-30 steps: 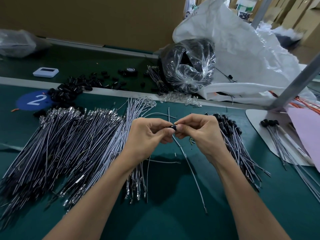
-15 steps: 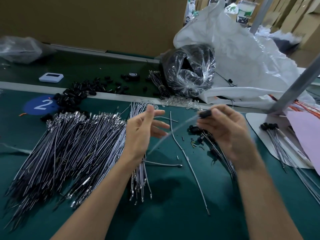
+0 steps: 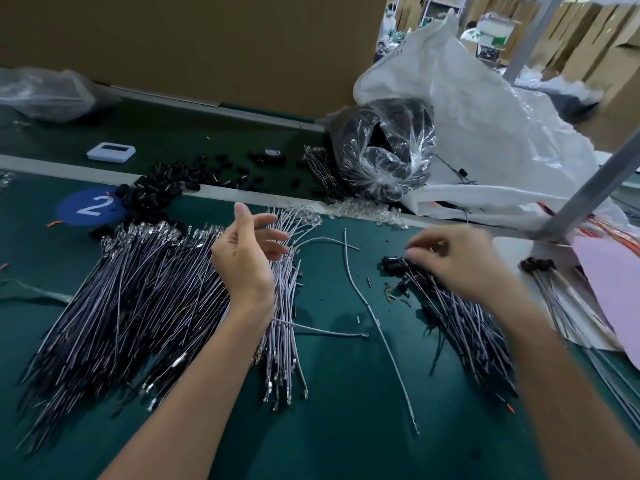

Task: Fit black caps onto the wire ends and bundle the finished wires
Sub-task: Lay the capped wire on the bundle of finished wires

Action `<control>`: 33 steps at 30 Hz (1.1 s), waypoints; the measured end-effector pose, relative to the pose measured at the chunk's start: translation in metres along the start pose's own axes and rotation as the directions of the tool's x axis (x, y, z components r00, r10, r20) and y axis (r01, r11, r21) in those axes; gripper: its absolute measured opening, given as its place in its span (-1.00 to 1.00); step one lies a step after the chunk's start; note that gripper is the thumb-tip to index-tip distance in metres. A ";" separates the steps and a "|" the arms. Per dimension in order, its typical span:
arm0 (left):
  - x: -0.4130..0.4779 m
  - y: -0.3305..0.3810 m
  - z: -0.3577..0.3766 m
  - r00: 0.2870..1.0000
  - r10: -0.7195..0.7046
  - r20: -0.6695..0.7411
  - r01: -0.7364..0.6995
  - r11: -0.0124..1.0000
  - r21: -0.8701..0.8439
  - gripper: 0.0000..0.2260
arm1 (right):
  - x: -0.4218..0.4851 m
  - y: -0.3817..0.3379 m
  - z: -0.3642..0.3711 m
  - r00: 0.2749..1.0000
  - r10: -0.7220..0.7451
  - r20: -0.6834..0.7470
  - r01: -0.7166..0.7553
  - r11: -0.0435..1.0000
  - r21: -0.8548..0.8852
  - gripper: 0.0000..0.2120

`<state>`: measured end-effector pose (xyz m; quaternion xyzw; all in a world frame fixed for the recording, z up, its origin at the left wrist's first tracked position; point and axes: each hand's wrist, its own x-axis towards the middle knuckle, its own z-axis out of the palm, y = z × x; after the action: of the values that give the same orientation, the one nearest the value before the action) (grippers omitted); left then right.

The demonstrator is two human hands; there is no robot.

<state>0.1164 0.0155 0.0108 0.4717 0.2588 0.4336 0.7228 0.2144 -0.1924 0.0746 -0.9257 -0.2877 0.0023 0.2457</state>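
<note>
A: Starting wide: a green desk (image 3: 346,427), and across its left side a big fan of bare wires (image 3: 121,306), not yet capped.

B: And on the right?

A: A smaller heap of finished wires (image 3: 467,323), lying with the black capped ends toward the back. Not tied, so no bundling yet.

B: Then the hands?

A: Left hand (image 3: 246,258) raised above the inner edge of the bare wires, with fingers (image 3: 273,233) spread and relaxed, gripping nothing. Right hand (image 3: 460,261) low over the capped ends of the finished heap, badly blurred. Cannot tell whether anything is pinched there.

B: So which step?

A: Probably laying a capped wire on the finished heap, between one fitting and the next.

B: Next move?

A: Likely taking one bare wire, perhaps the stray wire (image 3: 377,323) lying alone between the two heaps. Then fetching one of the loose black caps (image 3: 152,192) at the back left, beside the blue disc (image 3: 88,207). Calls for a fine pinch on so small a cap, lining up the metal tip squarely, and pushing straight to avoid bending it.
</note>
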 end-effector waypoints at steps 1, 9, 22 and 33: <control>0.000 0.000 0.000 1.000 -0.008 0.009 0.008 1.000 0.007 -0.55 | -0.002 -0.014 0.015 0.992 -0.074 0.099 0.073 0.997 0.015 -0.92; 0.003 -0.002 -0.003 0.997 -0.044 0.066 0.042 0.999 0.029 -0.55 | -0.008 -0.061 0.090 0.904 -0.190 0.382 0.218 0.975 -0.031 -0.97; -0.004 -0.011 0.003 0.845 -0.037 0.533 -0.061 0.984 0.165 -0.95 | 0.002 -0.025 0.065 0.957 -0.011 -0.289 0.101 0.949 0.299 -0.80; -0.003 0.008 0.004 0.862 0.009 0.507 -0.142 0.964 0.225 -0.71 | -0.005 -0.029 0.084 0.874 -0.166 -0.456 0.216 0.975 0.059 -0.90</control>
<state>0.1153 0.0126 0.0192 0.6667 0.0967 0.2874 0.6809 0.1825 -0.1357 0.0132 -0.8535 -0.3129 -0.2199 0.3541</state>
